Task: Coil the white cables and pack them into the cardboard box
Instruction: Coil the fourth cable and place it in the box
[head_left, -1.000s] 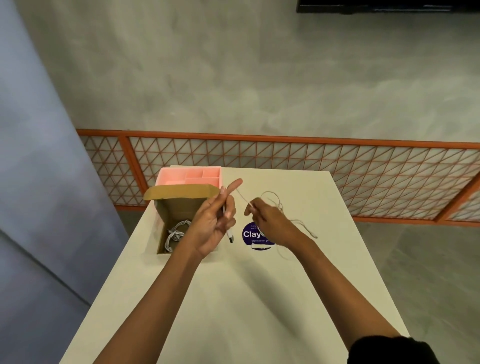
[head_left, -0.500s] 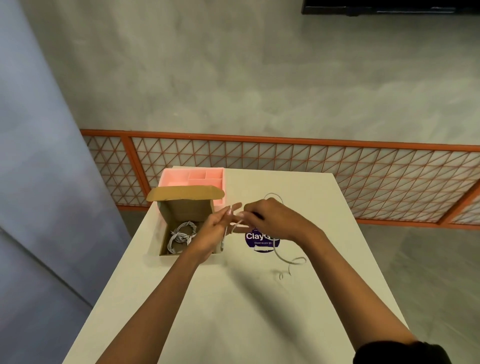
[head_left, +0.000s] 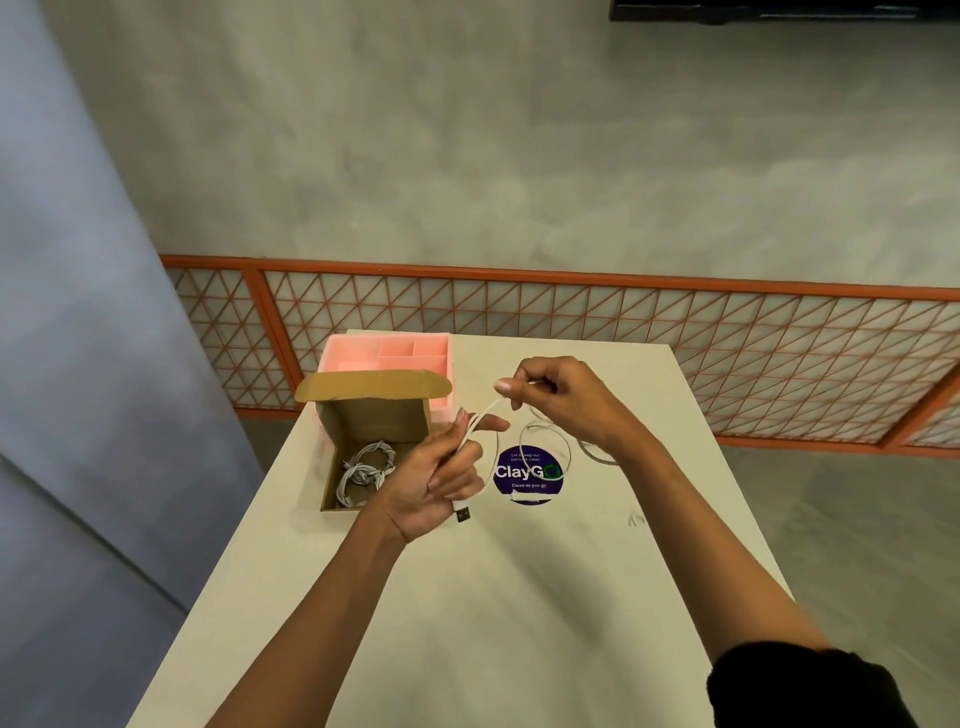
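Both hands gripped the white cable (head_left: 480, 418): left hand (head_left: 434, 483) nearer the cardboard box (head_left: 363, 447), right hand (head_left: 556, 395) pinching beyond.

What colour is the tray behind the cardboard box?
Pink tray, seen in the head view.

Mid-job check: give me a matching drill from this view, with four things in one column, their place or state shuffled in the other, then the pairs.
Things:
1. white cable
2. coiled cables
3. pink organizer tray
4. round purple sticker

Place or state:
A. stuck flat on the tabletop
B. lying inside the cardboard box
C. standing behind the box
D. strung between the left hand and the right hand

Pairs: 1-D, 2-B, 3-C, 4-A
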